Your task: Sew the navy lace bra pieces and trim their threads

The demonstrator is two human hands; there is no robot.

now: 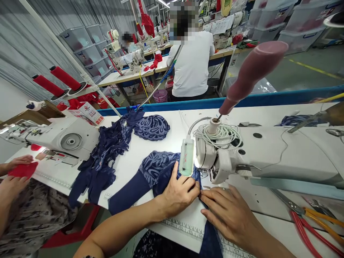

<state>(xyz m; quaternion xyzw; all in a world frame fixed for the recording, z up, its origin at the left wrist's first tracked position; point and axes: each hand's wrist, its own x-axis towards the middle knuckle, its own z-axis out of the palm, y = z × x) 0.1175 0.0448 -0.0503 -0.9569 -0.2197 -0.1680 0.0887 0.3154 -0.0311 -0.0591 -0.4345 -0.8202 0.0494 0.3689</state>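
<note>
A pile of navy garments [107, 157] is lying at left. Next, navy lace fabric [158, 166] is lying under the left hand [181, 191], which is pressing it; whether pinching, I cannot tell. The right hand [231, 211], fingers extended, is touching its edge beside the white sewing machine [282, 150].

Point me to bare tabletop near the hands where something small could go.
Bare table shows between the upper cup and lamp, and between the navy pile and garment. It's crowded where the left hand and right hand meet the garment by the machine, and at far right, by the scissors.
</note>
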